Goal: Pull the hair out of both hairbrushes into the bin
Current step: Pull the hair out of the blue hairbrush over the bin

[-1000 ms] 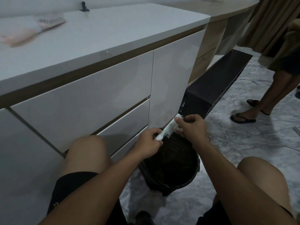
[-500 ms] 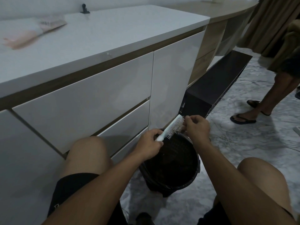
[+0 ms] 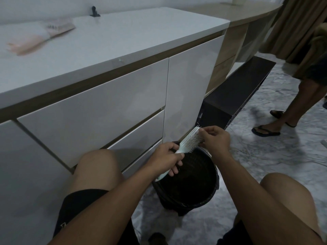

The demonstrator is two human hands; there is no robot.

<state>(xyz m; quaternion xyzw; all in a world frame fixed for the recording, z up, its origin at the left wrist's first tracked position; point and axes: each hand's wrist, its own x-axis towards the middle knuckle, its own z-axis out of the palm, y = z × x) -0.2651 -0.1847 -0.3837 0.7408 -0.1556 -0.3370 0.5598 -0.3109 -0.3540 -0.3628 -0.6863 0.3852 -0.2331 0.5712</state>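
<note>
A pale mint hairbrush (image 3: 189, 141) is held slanted above the black bin (image 3: 208, 197), bristles facing right. My left hand (image 3: 165, 159) grips its handle, the handle's end poking out below the fingers. My right hand (image 3: 215, 138) pinches at the bristles near the brush's tip; whether any hair is between the fingertips is too small to tell. The bin stands on the floor between my knees. A second, pinkish hairbrush (image 3: 40, 37) lies blurred on the white counter (image 3: 123, 38) at far left.
White drawers (image 3: 99, 106) stand close on the left of the bin. A dark low box (image 3: 237, 96) lies behind it. Another person's legs in sandals (image 3: 267, 129) stand on the marble floor at right. A small black hook (image 3: 94, 11) sits at the counter's back.
My right hand has slid up the bristles from the brush's middle to its tip. The brush has lifted slightly, held by my left hand.
</note>
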